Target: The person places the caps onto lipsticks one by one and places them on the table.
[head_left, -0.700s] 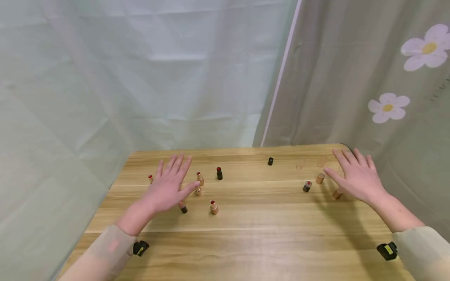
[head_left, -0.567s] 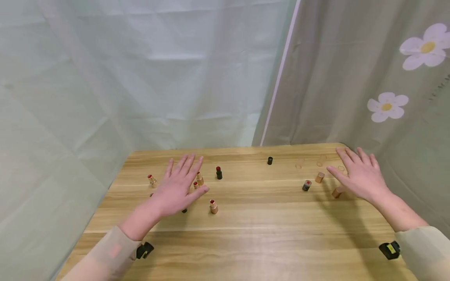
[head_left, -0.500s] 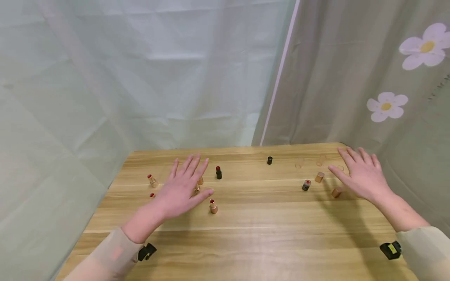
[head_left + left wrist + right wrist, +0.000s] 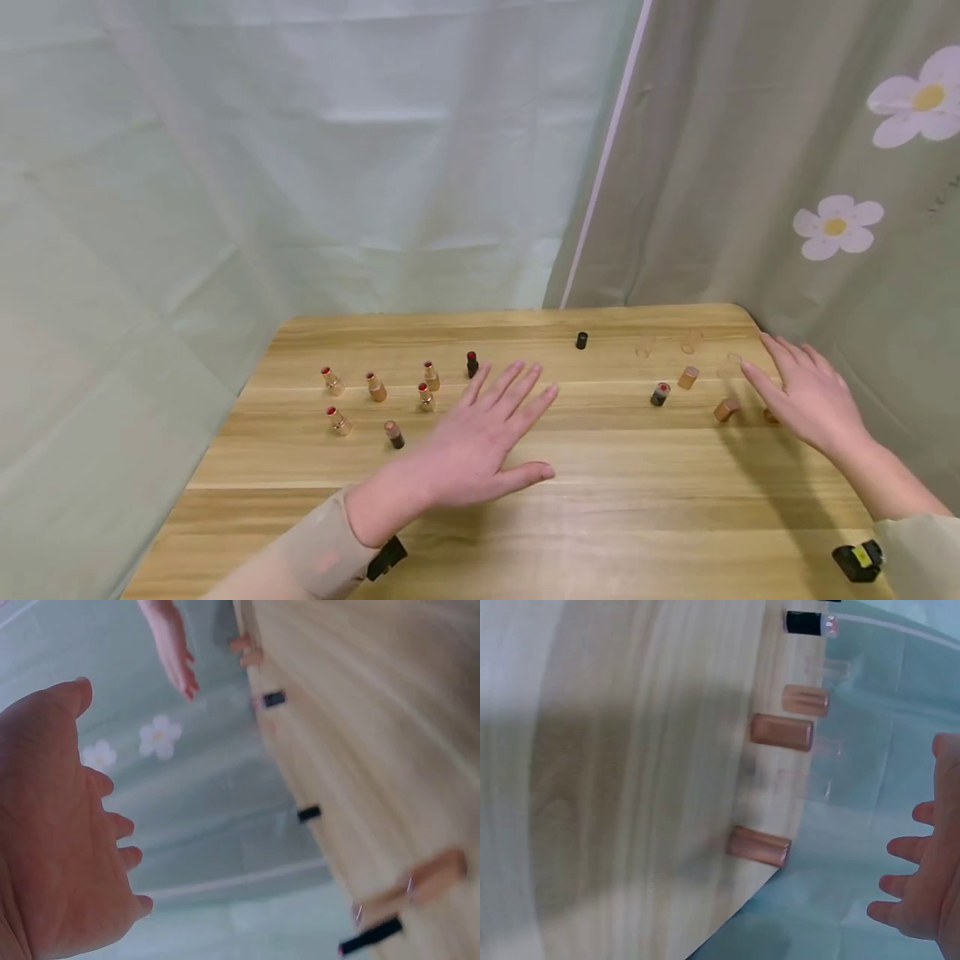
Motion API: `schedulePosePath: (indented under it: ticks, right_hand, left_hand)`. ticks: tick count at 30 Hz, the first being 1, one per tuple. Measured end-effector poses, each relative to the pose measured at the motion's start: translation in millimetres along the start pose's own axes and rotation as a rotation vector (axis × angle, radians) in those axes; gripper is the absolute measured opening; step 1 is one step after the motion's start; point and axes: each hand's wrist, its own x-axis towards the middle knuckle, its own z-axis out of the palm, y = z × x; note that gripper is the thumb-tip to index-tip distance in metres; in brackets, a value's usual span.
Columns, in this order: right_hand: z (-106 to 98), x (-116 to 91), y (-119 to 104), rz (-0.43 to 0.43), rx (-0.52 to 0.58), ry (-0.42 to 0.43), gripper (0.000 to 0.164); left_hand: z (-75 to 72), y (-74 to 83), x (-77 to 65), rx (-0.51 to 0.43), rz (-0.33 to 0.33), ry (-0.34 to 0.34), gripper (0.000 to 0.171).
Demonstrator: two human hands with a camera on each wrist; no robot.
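Observation:
My left hand [image 4: 487, 446] hovers palm down over the middle of the table with fingers spread, holding nothing. To its left stand several uncapped gold lipsticks [image 4: 377, 387], most showing red tips, and a lipstick with a dark base [image 4: 394, 434]. A black lipstick [image 4: 472, 364] stands just beyond the fingertips. The copper lipstick seen earlier near the front is hidden by this hand. My right hand [image 4: 813, 400], fingers extended, hovers above the right edge near copper caps [image 4: 726, 409]. In the right wrist view, three copper caps [image 4: 759, 846] stand upright, apart from the hand.
On the right half, a black lipstick with a clear top [image 4: 660, 394], a small black cap [image 4: 582, 340] and clear caps [image 4: 692, 340] stand apart. The wooden table [image 4: 600, 517] backs onto pale curtains [image 4: 420, 167]. Black wrist straps [image 4: 857, 561] show at both cuffs.
My left hand has swept right from the gold lipsticks toward the middle, uncovering several of them. My right hand has shifted slightly right. The lipsticks and caps appear unmoved.

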Motion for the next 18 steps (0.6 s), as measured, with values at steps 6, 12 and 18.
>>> schedulePosePath:
  ticks: [6,12,18]
  right_hand:
    - [3,-9,18,0.045,0.033,0.009,0.073]
    - [14,-21,27,0.167,0.091,-0.036,0.076]
    - [24,-33,30,0.256,0.069,-0.052,0.084]
  left_hand:
    - [37.5,13.5,17.5,-0.022,0.075,-0.047,0.084]
    - [78.4,13.6,23.3,-0.031,0.069,-0.103,0.083]
    - [94.8,22.3,25.1,-0.058,0.077,-0.115,0.082]
